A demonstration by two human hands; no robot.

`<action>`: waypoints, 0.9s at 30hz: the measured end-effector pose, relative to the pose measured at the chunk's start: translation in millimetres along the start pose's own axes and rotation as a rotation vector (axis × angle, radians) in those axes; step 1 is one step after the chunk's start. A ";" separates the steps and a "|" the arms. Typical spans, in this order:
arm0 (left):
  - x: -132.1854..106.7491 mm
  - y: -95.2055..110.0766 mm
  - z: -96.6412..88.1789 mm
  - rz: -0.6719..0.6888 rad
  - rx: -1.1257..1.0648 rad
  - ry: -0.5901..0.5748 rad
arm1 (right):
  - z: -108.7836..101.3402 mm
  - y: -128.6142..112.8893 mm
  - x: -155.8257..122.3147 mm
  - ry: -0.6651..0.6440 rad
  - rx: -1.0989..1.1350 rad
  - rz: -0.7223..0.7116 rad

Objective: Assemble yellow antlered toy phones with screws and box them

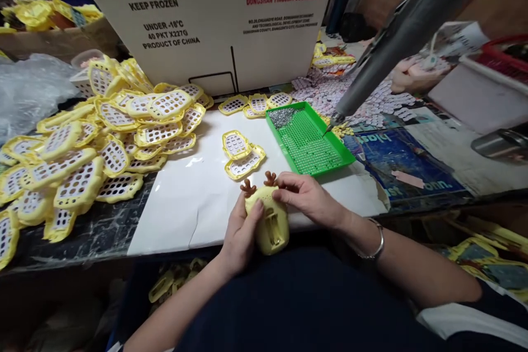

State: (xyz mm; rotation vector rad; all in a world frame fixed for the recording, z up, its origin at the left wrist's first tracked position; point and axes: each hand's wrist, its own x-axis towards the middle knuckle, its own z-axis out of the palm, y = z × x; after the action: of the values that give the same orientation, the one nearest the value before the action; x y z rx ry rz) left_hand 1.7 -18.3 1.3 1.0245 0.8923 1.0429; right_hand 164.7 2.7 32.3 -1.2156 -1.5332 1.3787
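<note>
My left hand (241, 234) is wrapped round the left side of a pale yellow plastic casing (273, 231) with two brown antlers on top. Its thumb lies on the casing's front, which has small holes near the top and a slotted recess below. My right hand (307, 198) pinches at the upper right of the casing, by the right antler (270, 178); whether a small part sits between those fingertips is hidden. Just beyond the hands, two yellow-rimmed pieces with white perforated panels (243, 162) overlap on the white sheet (181, 198).
A green tray (336, 162) of small metal screws lies beyond my right hand. Above it hangs a grey electric screwdriver (383, 44), tip down. Yellow-rimmed panels (82, 176) are heaped at left. A large carton (214, 27) stands behind; small pale pieces (355, 93) spread at back right.
</note>
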 end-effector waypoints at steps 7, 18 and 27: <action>-16.5 18.5 -8.0 -0.215 0.196 -0.263 | 6.8 9.9 -30.3 -0.016 0.175 0.182; -22.3 28.6 1.5 -0.202 0.304 -0.237 | -4.5 6.1 -38.2 -0.083 0.449 0.322; -22.8 37.4 7.5 0.070 0.684 -0.297 | -7.3 -0.1 -45.7 -0.028 0.289 0.199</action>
State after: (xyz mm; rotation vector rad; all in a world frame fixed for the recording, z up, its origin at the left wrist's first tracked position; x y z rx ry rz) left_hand -6.6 -35.6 41.3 1.7397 0.9899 0.6126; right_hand 184.6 -38.7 36.8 -1.1946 -1.2035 1.6869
